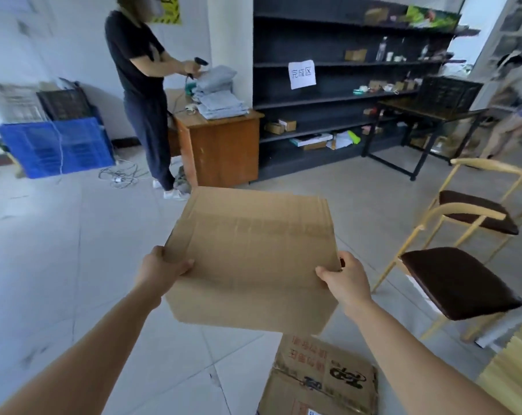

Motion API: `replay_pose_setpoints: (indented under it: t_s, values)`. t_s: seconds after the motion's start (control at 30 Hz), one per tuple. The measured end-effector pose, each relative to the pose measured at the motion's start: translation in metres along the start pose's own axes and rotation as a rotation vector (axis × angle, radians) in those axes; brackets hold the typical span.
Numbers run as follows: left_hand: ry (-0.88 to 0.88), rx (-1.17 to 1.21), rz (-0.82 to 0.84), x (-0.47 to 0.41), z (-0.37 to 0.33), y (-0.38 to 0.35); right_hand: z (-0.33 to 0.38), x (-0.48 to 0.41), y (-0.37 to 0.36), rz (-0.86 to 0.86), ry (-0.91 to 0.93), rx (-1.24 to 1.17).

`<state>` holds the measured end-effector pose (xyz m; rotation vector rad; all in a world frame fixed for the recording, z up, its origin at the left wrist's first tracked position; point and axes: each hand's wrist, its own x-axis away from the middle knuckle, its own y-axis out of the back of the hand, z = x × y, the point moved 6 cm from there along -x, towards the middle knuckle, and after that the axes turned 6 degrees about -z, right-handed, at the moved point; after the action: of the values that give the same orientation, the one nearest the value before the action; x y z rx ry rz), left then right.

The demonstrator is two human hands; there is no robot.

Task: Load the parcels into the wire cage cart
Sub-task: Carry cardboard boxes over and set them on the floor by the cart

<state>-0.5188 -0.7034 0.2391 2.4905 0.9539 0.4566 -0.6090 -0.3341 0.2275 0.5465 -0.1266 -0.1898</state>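
— Where is the parcel right now?

— The cardboard box (253, 253) is in the middle of the frame, lifted clear of the floor (74, 265). My left hand (161, 268) pinches its near left corner, thumb laid on top, the fingers hidden round the edge. My right hand (346, 280) grips the near right corner the same way, fingers curled round the side.

— That sounds like a thin hold.

— It is. I only have the two near corners, so most of the box hangs out ahead of my thumbs. If whatever is inside slides forward, I think the box could pivot out of my hands and drop.

— Onto what?

— Most likely the second box (322, 381), which lies on the floor at the bottom of the frame, just below the one I carry. I could also catch a foot on it, because the box I carry hides the floor straight ahead of me.

— Is anything else in the way?

— Two chairs (460, 283) stand close at the right, and a swing that way could clip them. Loose cables (119, 175) lie on the floor left of centre, near a person (140, 70) working at a table (223, 139) in the upper part of the frame.

— And the cart?

— I cannot pick it out for certain, since the far left is too blurred. Setting off without knowing where it is would be the biggest risk.
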Motion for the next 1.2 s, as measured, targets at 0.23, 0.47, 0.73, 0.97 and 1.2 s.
replay_pose_setpoints:
  t_s: [0.23,0.47,0.73,0.97,1.2]
  values:
    - [0.038,0.031,-0.263,0.039,0.021,0.134,0.092,0.044,-0.06,0.197,0.164,-0.02]
    - [0.151,-0.044,-0.474,0.076,0.072,0.261,0.168,0.114,-0.147,0.401,0.302,-0.033]
    - [0.253,-0.002,-0.65,0.099,0.146,0.385,0.241,0.2,-0.256,0.579,0.437,-0.001]
    - [0.32,0.016,-0.768,0.116,0.205,0.479,0.299,0.281,-0.344,0.684,0.55,0.052]
    - [0.389,0.022,-0.867,0.147,0.257,0.562,0.342,0.369,-0.425,0.804,0.66,0.055]
